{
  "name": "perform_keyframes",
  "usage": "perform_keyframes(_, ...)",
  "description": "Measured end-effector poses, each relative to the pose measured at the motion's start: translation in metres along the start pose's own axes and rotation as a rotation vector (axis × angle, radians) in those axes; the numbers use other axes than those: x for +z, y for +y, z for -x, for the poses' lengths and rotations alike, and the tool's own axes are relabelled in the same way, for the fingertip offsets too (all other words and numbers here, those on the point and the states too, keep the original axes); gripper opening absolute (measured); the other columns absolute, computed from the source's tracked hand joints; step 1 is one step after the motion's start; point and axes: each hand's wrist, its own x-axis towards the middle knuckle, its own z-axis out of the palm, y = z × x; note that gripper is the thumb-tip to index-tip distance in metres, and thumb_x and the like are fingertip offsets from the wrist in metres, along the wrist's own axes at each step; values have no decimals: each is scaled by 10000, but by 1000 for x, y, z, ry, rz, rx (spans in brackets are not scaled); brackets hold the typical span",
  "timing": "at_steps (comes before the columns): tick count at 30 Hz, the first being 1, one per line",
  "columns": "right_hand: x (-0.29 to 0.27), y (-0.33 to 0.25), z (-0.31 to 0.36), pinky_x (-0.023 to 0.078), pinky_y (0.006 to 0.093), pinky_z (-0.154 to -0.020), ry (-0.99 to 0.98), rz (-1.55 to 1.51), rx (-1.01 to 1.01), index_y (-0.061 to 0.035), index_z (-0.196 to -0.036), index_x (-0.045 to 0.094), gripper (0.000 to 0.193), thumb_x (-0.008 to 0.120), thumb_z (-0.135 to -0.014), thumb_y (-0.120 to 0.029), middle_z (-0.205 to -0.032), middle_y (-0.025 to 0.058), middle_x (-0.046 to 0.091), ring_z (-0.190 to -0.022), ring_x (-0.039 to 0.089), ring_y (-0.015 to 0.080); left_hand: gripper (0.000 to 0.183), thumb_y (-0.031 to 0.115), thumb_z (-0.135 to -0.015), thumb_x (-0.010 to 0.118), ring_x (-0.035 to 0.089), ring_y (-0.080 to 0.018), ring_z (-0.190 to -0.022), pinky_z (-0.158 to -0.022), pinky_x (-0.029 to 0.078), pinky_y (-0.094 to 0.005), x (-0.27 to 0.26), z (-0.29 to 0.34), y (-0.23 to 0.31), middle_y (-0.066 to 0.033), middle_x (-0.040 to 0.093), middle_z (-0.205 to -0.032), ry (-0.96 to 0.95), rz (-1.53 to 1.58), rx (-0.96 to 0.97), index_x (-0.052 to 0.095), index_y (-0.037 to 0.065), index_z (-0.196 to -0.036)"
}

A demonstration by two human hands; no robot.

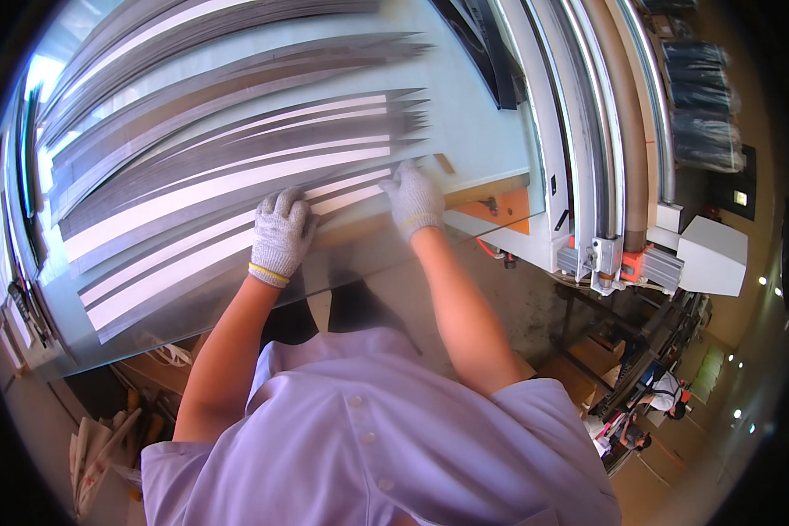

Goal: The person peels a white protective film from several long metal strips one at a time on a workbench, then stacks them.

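Note:
Grey sheet strips with pale stripes lie lengthwise across a light-coloured worktable, their near stack running close to the table's front edge. My left hand, in a grey knit glove with a yellow cuff, rests on top of the nearest strips, fingers apart and slightly bent. Farther right, my right hand wears a matching glove. Its fingers are bent round the right end of the same strips and look closed on them; the fingertips are slightly blurred.
More stacks of grey strips fan out over the far part of the table. At the right stands a machine with long metal rollers and a white end housing. Other people are in the distance at lower right.

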Motion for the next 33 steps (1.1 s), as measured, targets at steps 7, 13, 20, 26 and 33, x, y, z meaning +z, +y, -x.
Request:
perform_keyframes(7, 10, 13, -9, 519, 505, -774, 266, -146, -93, -64, -999, 625, 209, 692, -928, -249, -902, 168, 714, -883, 681, 400, 305, 192, -851, 765, 563, -400, -1144, -990, 464, -510, 0, -2, -1, -147, 597, -1272, -10, -40, 13, 649, 41, -1089)
perform_keyframes(13, 73, -84, -13, 363, 571, -1121, 525, -118, -835, -54, -1356, 531, 609, 752, -849, -308, -1358, 208, 514, -1308, 476, 409, 293, 165, -825, 735, 547, -410, -1178, -1011, 443, -519, -2, -4, 0, -175, 579, -1268, -85, -10, -10, 645, 35, -1072)
perform_keyframes(20, 57, -75, -28, 217, 615, -1225, 336, 181, -679, -72, -1537, 397, 812, 590, -941, -588, -1557, 247, 375, -1490, 282, 457, 271, 168, -826, 743, 517, -415, -1243, -1033, 431, -533, -6, 2, -8, -179, 548, -1334, 10, 33, -35, 641, 36, -1041)
perform_keyframes(26, 39, -33, -52, 182, 609, -1238, 457, 319, -637, -57, -1538, 411, 843, 444, -979, -687, -1568, 221, 386, -1502, 277, 433, 811, 395, -945, 633, 150, -408, -1574, -1266, 123, -576, -57, 45, -80, -186, 212, -1694, 177, -270, -490, 282, 156, -1637)
perform_keyframes(33, 9, -8, -67, 217, 604, -1209, 554, 362, -739, -72, -1511, 444, 698, 632, -944, -433, -1519, 209, 420, -1450, 340, 425, 751, 546, -1006, 477, 216, -430, -1546, -1256, 161, -552, -121, 144, -173, -190, 252, -1680, 169, -563, -692, 287, 177, -1632)
